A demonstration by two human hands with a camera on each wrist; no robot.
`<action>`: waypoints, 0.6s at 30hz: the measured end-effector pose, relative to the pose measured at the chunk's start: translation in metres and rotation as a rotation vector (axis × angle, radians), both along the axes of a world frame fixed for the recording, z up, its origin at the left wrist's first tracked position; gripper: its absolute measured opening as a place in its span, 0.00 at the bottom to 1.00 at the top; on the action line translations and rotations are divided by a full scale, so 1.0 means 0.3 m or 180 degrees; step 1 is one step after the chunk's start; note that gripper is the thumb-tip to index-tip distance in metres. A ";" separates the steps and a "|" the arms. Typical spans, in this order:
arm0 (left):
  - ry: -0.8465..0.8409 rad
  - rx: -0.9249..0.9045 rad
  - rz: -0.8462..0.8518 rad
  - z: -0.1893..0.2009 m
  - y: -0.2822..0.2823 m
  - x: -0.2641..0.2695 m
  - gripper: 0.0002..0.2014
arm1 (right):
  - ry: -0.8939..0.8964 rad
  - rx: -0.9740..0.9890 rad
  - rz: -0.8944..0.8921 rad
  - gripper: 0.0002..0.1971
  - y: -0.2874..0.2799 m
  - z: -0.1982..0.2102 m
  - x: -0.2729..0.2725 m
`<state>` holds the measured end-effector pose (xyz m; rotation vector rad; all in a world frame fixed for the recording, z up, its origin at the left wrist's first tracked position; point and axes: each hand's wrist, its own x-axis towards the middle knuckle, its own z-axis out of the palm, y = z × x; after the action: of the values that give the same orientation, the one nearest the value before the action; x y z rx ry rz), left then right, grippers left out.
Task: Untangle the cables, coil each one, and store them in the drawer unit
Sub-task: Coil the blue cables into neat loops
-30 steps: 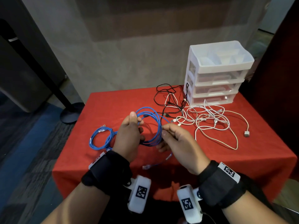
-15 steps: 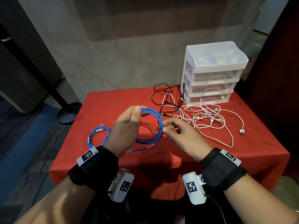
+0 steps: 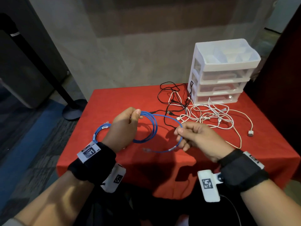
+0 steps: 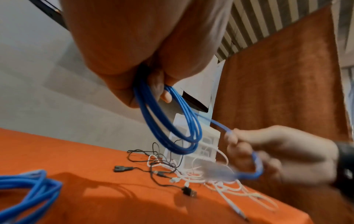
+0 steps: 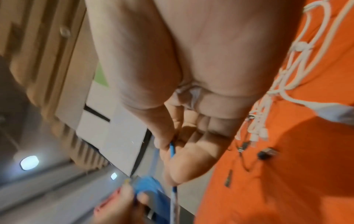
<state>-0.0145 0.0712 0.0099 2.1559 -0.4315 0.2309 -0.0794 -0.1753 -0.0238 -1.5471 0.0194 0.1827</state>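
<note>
The red table (image 3: 114,101) held everything. At its far right corner stood the white drawer unit (image 3: 223,74), and all three of its drawers looked closed. In front of it lay a messy pile of white cables (image 3: 211,116) mixed up with a black cable (image 3: 171,98). Near the left edge sat a small blue coil (image 3: 99,132), already wound up.

The left hand (image 3: 123,128) held the blue network cable (image 3: 153,126) up over the table, its thumb and fingers pinched around a bunch of loops. The right hand (image 3: 195,137) pinched the loose end of the same cable, and the clear plug dangled below.

A second before, both hands were close together on the loops. By this moment the right hand had pulled away to the right, and one long piece of cable stretched out between the two hands. That likely meant the last bit was ready to wrap around. So this cable looked almost coiled, but nothing seemed to be in a drawer yet, and the white and black pile was still tangled.
</note>
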 end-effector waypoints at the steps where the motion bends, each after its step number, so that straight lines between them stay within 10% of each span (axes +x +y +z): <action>1: -0.0121 0.0157 0.0000 -0.017 0.011 0.008 0.15 | -0.0036 0.0136 0.0019 0.07 -0.007 0.032 -0.003; 18: -0.0379 0.0487 0.0185 -0.099 -0.049 0.016 0.11 | -0.0650 0.0301 -0.0352 0.05 0.100 0.172 0.003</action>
<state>-0.0096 0.0566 -0.0197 2.3145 -0.4678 0.3710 -0.0785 -0.1454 0.0278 -1.4596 -0.0639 -0.0616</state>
